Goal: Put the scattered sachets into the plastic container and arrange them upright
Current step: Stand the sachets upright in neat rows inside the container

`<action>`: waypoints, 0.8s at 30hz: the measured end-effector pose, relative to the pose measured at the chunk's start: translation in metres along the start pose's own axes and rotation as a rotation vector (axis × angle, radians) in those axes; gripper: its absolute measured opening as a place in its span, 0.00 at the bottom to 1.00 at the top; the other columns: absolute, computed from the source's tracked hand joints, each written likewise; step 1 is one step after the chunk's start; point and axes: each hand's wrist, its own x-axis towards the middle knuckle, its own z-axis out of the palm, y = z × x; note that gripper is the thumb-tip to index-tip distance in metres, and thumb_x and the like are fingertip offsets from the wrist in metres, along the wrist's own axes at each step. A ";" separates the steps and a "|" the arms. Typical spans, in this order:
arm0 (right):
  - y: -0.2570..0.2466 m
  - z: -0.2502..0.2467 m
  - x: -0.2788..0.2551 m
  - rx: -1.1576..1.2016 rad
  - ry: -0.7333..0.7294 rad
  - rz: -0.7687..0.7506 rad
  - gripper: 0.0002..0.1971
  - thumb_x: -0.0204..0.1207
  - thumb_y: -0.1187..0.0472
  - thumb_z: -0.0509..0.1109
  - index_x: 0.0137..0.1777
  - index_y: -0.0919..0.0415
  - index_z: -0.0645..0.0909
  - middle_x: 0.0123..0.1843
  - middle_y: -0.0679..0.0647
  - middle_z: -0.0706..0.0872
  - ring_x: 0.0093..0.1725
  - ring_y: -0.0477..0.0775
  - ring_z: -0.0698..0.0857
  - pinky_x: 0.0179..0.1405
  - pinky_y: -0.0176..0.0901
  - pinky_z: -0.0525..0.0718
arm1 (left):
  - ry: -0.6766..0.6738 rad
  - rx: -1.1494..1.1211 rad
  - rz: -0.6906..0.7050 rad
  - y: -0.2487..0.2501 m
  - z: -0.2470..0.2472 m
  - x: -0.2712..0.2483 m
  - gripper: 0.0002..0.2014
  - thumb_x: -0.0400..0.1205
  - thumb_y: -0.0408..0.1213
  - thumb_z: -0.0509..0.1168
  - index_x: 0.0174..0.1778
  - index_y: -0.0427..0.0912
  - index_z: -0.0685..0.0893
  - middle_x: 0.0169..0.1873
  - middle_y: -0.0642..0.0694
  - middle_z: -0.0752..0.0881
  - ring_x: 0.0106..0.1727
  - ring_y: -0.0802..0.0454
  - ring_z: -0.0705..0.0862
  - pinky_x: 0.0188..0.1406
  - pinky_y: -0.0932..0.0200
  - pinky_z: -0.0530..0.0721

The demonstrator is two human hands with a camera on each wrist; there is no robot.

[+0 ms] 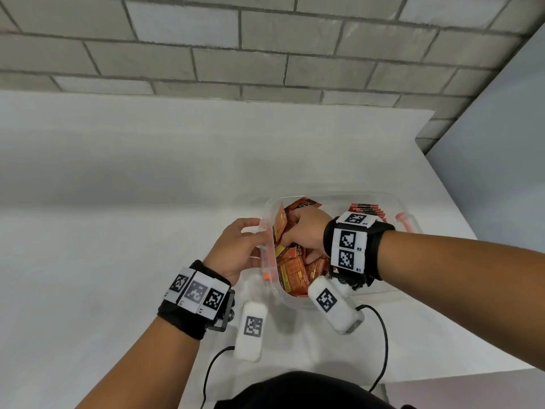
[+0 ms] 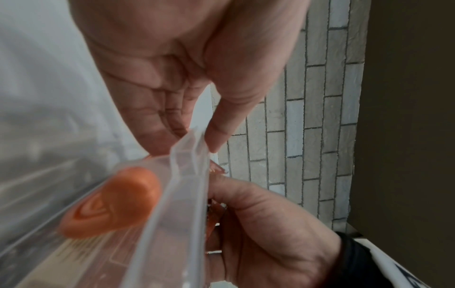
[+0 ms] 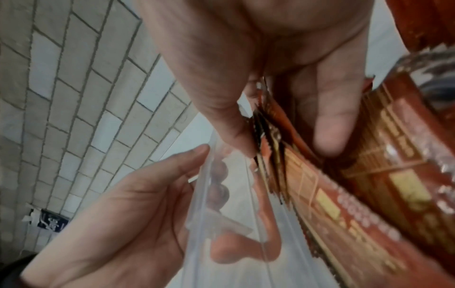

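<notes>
Both hands at plastic container (image 1: 392, 286) — left hand (image 1: 236, 249) gripping its rim, right hand (image 1: 303, 231) pinching sachets (image 1: 295, 273) inside.

Clear plastic container (image 1: 395, 202) on white table; orange sachets (image 1: 295, 270) jumbled inside, far-right row upright.

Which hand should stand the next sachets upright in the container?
Right. The right hand is already inside the container, fingers among the sachets. The left hand steadies the container's rim from outside.
</notes>
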 end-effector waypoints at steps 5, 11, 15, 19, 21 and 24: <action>0.008 -0.004 0.003 0.103 0.034 0.001 0.29 0.73 0.68 0.72 0.74 0.56 0.71 0.62 0.55 0.75 0.56 0.61 0.82 0.43 0.57 0.90 | 0.000 -0.002 -0.003 0.001 -0.001 -0.003 0.16 0.81 0.32 0.68 0.64 0.41 0.78 0.35 0.45 0.86 0.28 0.52 0.84 0.27 0.57 0.83; 0.025 -0.030 -0.011 0.275 0.058 -0.025 0.16 0.73 0.71 0.70 0.60 0.60 0.77 0.50 0.56 0.79 0.46 0.56 0.83 0.34 0.50 0.89 | 0.111 -0.062 0.048 0.008 -0.009 -0.007 0.15 0.81 0.36 0.68 0.63 0.42 0.79 0.47 0.43 0.82 0.39 0.51 0.81 0.32 0.58 0.79; 0.041 -0.053 -0.026 0.365 0.077 -0.072 0.12 0.74 0.71 0.69 0.55 0.59 0.78 0.41 0.56 0.83 0.24 0.48 0.85 0.17 0.35 0.79 | 0.145 -0.067 0.130 0.017 -0.014 -0.014 0.11 0.82 0.37 0.66 0.60 0.42 0.82 0.48 0.44 0.82 0.43 0.51 0.81 0.34 0.58 0.78; 0.059 -0.068 -0.035 0.309 0.114 -0.088 0.09 0.73 0.70 0.69 0.51 0.61 0.80 0.39 0.59 0.85 0.23 0.51 0.83 0.17 0.37 0.78 | 0.148 -0.039 0.205 0.024 -0.013 -0.021 0.07 0.82 0.37 0.66 0.55 0.45 0.84 0.47 0.44 0.83 0.45 0.50 0.82 0.35 0.58 0.79; 0.065 -0.074 -0.040 0.325 0.127 -0.099 0.09 0.73 0.70 0.69 0.50 0.58 0.80 0.39 0.58 0.86 0.25 0.53 0.83 0.17 0.37 0.78 | 0.128 -0.042 0.229 0.028 -0.010 -0.024 0.06 0.83 0.37 0.65 0.53 0.45 0.84 0.46 0.44 0.85 0.44 0.50 0.82 0.35 0.58 0.78; 0.061 -0.078 -0.047 0.444 0.116 -0.208 0.08 0.73 0.70 0.71 0.48 0.57 0.81 0.40 0.58 0.88 0.33 0.57 0.87 0.27 0.45 0.84 | 0.025 -0.104 0.240 0.035 0.002 -0.030 0.11 0.80 0.43 0.69 0.55 0.42 0.84 0.46 0.43 0.87 0.45 0.49 0.85 0.37 0.56 0.82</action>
